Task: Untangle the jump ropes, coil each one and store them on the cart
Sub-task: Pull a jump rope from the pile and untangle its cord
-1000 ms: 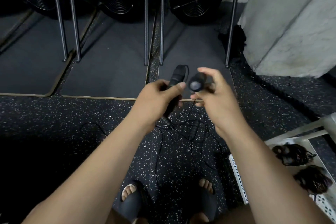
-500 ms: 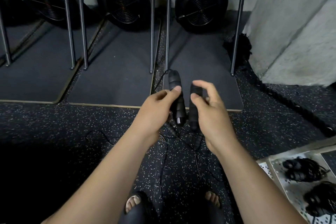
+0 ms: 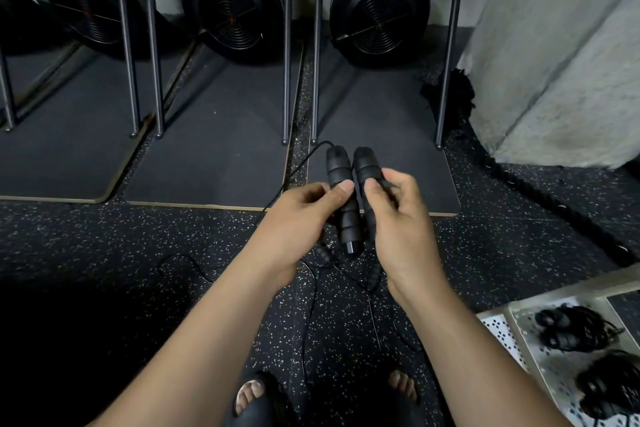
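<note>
From up at the head camera, looking down over the speckled floor (image 3: 104, 253), I see the left hand (image 3: 298, 218) curled round the left handle (image 3: 337, 166) of a black jump rope. The right hand (image 3: 401, 229) grips the right handle (image 3: 363, 163), thumb on its front. The two handles stand upright side by side, touching or nearly so. Thin cord (image 3: 309, 322) trails from them to a loose tangle on the floor below. Two spare grips (image 3: 323, 253) show just under the hands; I cannot tell whether they hang or lie there. I judge the handles light, stiff and ribbed like foam, giving a sure hold at mid-length. The cord looks limp yet springy, apt to kink and snag on itself. I would therefore gather both handles in one hand and draw the cord through the other rather than tug at any knot. At lower right the cart (image 3: 519, 319) has a perforated shelf that already carries two coiled ropes (image 3: 571, 329).
</note>
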